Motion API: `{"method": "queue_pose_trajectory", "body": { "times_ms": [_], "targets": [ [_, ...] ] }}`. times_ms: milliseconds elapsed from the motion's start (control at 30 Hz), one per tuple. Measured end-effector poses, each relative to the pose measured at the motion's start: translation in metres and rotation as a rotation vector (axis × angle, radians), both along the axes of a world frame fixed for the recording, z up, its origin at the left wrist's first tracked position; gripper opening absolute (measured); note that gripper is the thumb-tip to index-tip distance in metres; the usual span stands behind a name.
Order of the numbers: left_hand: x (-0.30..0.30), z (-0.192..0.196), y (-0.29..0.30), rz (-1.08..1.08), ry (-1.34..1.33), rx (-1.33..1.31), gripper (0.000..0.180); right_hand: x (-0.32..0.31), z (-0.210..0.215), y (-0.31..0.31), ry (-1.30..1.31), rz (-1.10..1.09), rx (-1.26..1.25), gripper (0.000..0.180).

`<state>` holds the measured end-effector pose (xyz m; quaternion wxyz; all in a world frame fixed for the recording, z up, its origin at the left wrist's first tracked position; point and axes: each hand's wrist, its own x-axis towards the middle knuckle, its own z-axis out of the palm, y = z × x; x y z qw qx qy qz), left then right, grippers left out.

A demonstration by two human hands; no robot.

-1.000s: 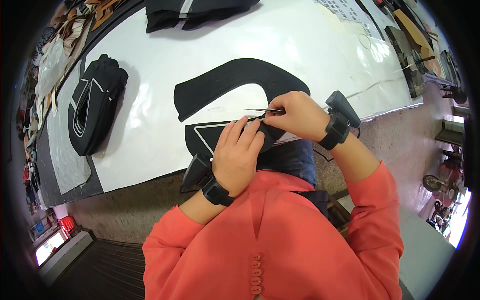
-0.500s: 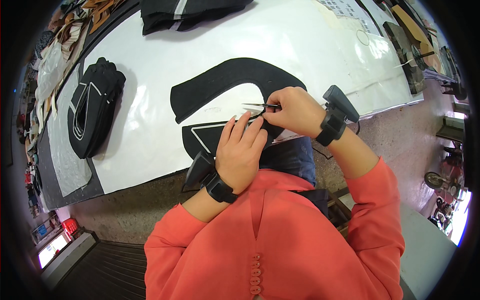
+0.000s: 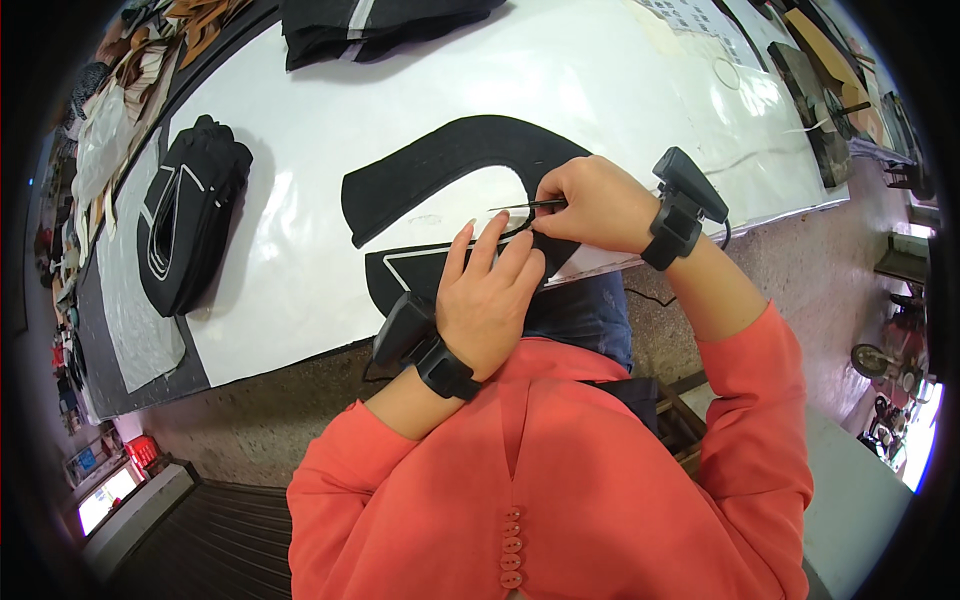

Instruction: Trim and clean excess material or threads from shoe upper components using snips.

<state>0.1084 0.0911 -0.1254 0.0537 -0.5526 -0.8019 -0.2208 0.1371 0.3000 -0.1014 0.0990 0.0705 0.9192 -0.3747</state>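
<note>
A curved, U-shaped black fabric piece (image 3: 440, 165) lies on the white-covered table, its lower arm marked with a pale angular strip. My left hand (image 3: 488, 300) rests flat on that lower arm, fingers stretched out and somewhat apart. Its fingertips touch the fabric close to the inner curve. At the right bend, my right hand (image 3: 598, 205) is closed around a slim pointed metal tool (image 3: 520, 206), whose exact kind is hidden by the fingers. The tip points left, over the inner edge of the fabric and just above my left fingertips.
A stack of similar black pieces (image 3: 190, 220) with pale strips stands on the left of the white tabletop (image 3: 290, 290). More folded black fabric (image 3: 385, 30) lies at the far edge. A thin ring (image 3: 727, 73) and a dark block (image 3: 810, 110) are at the far right.
My right hand has shifted slightly right and up with the pointed tool. My left hand has slid a little to the right along the fabric.
</note>
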Motion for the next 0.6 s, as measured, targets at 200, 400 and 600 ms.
{"method": "queue_pose_trajectory", "body": {
  "times_ms": [200,400,600],
  "targets": [
    [0.001,-0.001,0.004,0.012,0.005,0.023,0.024,-0.011,0.008,0.008,-0.090,0.066,0.022,0.025],
    [0.002,-0.003,0.006,0.018,-0.024,0.036,0.024,-0.018,0.010,0.013,-0.110,0.111,0.034,0.025],
    [0.002,-0.003,0.007,0.031,0.007,0.022,0.027,-0.020,0.006,0.017,-0.061,0.106,0.014,0.025]
  ]
}}
